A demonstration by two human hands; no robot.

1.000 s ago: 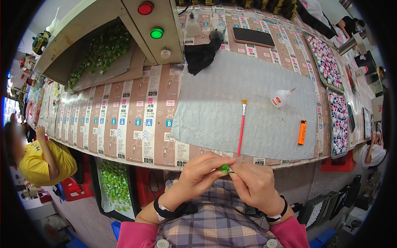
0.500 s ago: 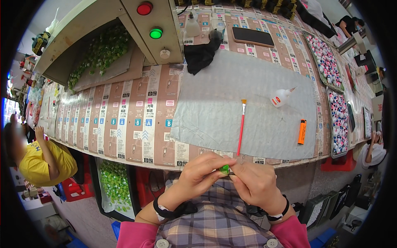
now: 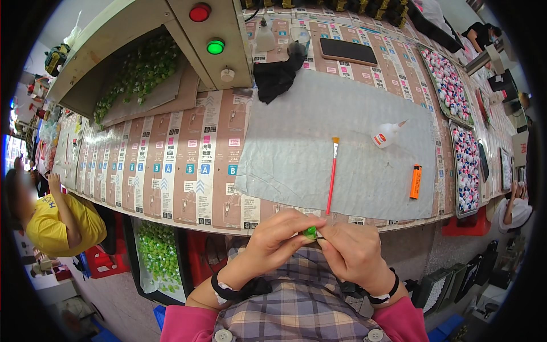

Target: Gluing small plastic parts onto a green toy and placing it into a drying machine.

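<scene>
Just off the table's front edge, my two hands meet at the fingertips over a small glossy green piece [image 3: 310, 232]. My left hand [image 3: 280, 242] pinches this piece between thumb and fingers. From the other side, my right hand [image 3: 354, 251] closes its thumb and forefinger at the piece's right end. A little dark bit shows between the fingertips, too small to name. Closest to the hands on the table is a thin red-handled brush [image 3: 332, 182], bristles pointing away from me. Beyond it lie a white squeeze bottle [image 3: 386, 134] with a pointed tip and an orange lighter [image 3: 416, 182].
A grey sheet [image 3: 290, 131] covers part of the table. At left stands a machine [image 3: 211, 62] with green pieces inside. A tray of green pieces [image 3: 159, 256] sits below the table. Trays of coloured pieces [image 3: 467, 171], a phone [image 3: 348, 51] and a black cloth [image 3: 277, 77] lie farther off.
Both hands stay in nearly the same place. The green piece has turned slightly between the fingertips, and the right fingers have shifted a little.
</scene>
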